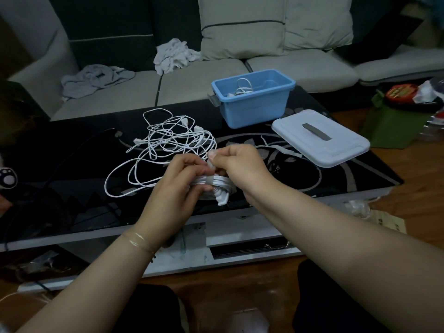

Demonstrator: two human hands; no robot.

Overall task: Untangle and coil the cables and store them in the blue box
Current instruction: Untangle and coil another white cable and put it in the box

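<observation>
- A grey sofa [240,75] with crumpled cloths [173,56] is sitting behind the glossy black table [72,152].
- Brown wooden floor [420,188] is showing in dim light.

Two bare hands, left hand [179,186] and right hand [242,168]; one open blue plastic box [254,106]; one white rectangular lid [320,138]; two crumpled cloths, grey [96,79] and white [174,55]; tangled white cables [168,143] uncountable.

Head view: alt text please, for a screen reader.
Both hands, left hand and right hand, hold a coiled white cable over a black table. Tangled white cables lie behind; an open blue box holds one cable.
</observation>
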